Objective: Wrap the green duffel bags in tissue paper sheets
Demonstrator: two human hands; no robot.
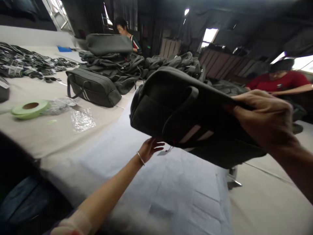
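A dark duffel bag (156, 111) with two pale slanted stripes and a strap handle hangs tilted above the table. My right hand (264, 114) is closed on its upper right edge, thumb on the near side. Below the bag's lower left edge is my left hand (149, 150), a bangle at the wrist, its fingers spread. Whether its fingertips touch the bag I cannot tell. Close to those fingers a small tag (162, 152) dangles on a red string. Under the bag lies a white sheet (176, 182) on the table.
Another duffel bag (93, 86) stands on the table, before a heap of dark bags (127, 65). To the left are a green tape roll (30, 109), clear plastic (82, 120) and a pile of straps (29, 62). Scissors-like metal (234, 181) lies right. Two people work beyond.
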